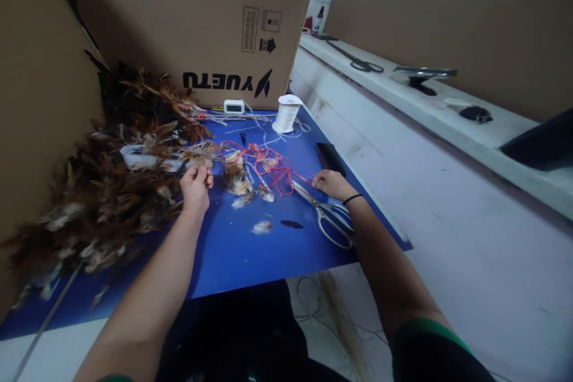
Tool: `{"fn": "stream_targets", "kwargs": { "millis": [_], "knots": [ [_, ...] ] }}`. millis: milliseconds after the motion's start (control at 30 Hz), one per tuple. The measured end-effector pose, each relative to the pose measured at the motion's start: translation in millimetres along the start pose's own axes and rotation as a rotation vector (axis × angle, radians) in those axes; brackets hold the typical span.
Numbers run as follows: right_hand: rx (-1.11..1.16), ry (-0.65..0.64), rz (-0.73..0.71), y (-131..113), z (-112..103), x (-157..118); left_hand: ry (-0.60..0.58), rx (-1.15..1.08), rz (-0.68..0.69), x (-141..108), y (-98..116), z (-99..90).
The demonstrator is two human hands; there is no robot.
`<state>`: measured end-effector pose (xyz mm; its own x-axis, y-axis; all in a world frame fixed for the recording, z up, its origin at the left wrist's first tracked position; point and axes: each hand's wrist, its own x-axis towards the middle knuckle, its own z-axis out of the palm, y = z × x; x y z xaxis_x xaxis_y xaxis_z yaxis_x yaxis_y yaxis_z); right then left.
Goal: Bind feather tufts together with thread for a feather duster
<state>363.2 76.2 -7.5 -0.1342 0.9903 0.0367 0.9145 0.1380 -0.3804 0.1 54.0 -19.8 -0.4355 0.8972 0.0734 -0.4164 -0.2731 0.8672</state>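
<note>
My left hand (pixel 196 186) is closed, its fingers pinching a small bunch of brown and cream feathers (pixel 203 154). Over to the right, my right hand (pixel 332 184) pinches an end of thin red string (pixel 278 174), which lies tangled across the blue tabletop. Large silver scissors (pixel 333 218) rest partly open just below that hand and beside the wrist. Loose fluffy feathers (pixel 238 180) lie between the hands, among the string loops. Nearer the front edge are a pale tuft (pixel 262 227) and a dark feather (pixel 292 224).
A big heap of brown feathers (pixel 120 191) covers the table's left side. A cardboard box (pixel 201 24) rises behind. Towards the back stand a white ribbon spool (pixel 287 114) and a small white digital display (pixel 234 107). A black phone-like object (pixel 330 158) lies by the right edge.
</note>
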Motion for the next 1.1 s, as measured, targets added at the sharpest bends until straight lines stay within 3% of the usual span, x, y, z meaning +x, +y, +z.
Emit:
{"fn": "stream_targets", "kwargs": {
  "millis": [100,233,367,533,667,800,933,1100],
  "knots": [
    [0.063,0.046,0.032,-1.4,-1.5,0.1,-0.001,0.000,-0.003,-0.1,0.9,-0.3],
    [0.526,0.153,0.091,-14.1,-10.5,-2.9,-0.001,-0.006,-0.007,-1.3,3.1,0.6],
    [0.978,0.237,0.105,-48.2,-23.2,-10.7,-0.007,-0.014,-0.009,-2.7,4.8,1.1],
    [1.200,0.257,0.046,-102.0,-28.0,-24.1,-0.024,-0.025,-0.026,-3.3,4.5,0.2],
    [1.244,0.200,0.032,-134.5,-6.8,-27.5,-0.084,-0.044,-0.081,-9.7,6.8,3.8],
    [1.285,0.121,0.055,-153.5,25.2,-23.3,-0.208,-0.054,-0.224,-26.0,11.2,12.7],
    [1.361,0.088,0.092,-160.8,45.8,-19.9,-0.307,-0.036,-0.328,-43.0,10.2,21.3],
    [1.363,0.104,0.111,-160.4,55.9,-20.4,-0.412,0.017,-0.409,-55.1,3.7,26.4]
  ]
}}
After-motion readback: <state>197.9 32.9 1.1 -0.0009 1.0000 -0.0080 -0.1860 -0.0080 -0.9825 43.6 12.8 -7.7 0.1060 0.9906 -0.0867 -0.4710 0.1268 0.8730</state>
